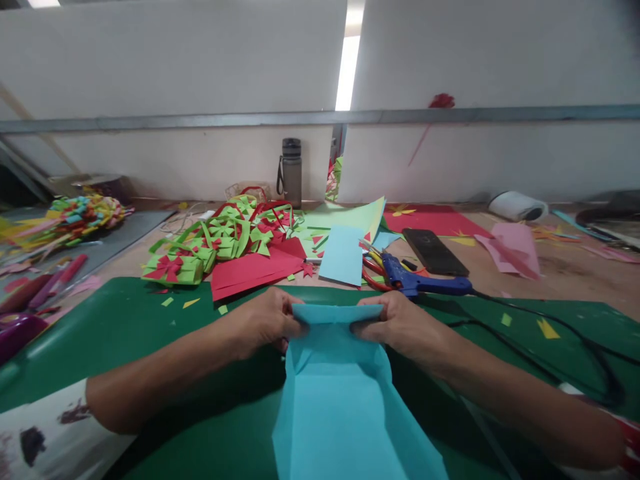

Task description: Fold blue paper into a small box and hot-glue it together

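A light blue paper sheet (340,393) lies on the green cutting mat (150,327), its far edge folded over and its sides lifted. My left hand (263,320) pinches the folded far edge at its left corner. My right hand (397,323) pinches the same edge at its right corner. Both hands have fingers pressed together on the paper.
Beyond the mat lie a blue glue gun (417,280) with a black cord (575,340), a dark phone (434,251), red paper sheets (255,270), a pile of green and red paper bows (220,240), a grey bottle (291,170), pink paper (515,245) and a white tape roll (517,207).
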Motion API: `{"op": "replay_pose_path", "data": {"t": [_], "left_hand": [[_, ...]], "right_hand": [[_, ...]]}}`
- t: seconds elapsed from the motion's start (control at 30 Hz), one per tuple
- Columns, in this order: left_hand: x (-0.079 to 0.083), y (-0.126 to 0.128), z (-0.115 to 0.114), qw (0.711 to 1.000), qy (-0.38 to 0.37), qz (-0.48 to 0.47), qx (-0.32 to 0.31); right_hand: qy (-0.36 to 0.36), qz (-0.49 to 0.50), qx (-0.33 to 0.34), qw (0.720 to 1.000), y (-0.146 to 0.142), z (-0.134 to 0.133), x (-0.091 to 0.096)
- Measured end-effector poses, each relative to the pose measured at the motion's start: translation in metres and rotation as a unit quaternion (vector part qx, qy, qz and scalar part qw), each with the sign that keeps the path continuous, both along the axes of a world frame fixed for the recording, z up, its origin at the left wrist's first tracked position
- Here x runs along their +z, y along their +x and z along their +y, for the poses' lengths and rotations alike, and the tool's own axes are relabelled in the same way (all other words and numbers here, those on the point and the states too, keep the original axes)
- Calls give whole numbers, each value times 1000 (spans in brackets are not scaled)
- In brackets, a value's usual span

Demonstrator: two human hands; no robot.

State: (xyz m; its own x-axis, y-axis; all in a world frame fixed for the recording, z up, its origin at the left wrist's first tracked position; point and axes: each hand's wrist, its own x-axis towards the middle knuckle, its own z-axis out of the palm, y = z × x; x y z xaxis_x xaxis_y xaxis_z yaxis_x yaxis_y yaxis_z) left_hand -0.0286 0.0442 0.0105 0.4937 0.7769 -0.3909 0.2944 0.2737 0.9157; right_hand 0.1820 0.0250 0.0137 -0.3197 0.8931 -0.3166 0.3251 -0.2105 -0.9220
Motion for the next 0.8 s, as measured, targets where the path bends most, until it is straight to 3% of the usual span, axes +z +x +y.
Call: {"op": "replay_pose_path", "data": {"t": [0.17,0.3,0.8], "left_hand": [[-3,10,-1,999,12,-9,46],[-6,14,-4,997,18,-40,59],[-6,13,-9,995,30,-71,70]], "right_hand": [[24,-18,22,999,-6,1,1],[33,-52,-7,998,-11,2,3],[70,23,-69,995,-16,1,0]]}}
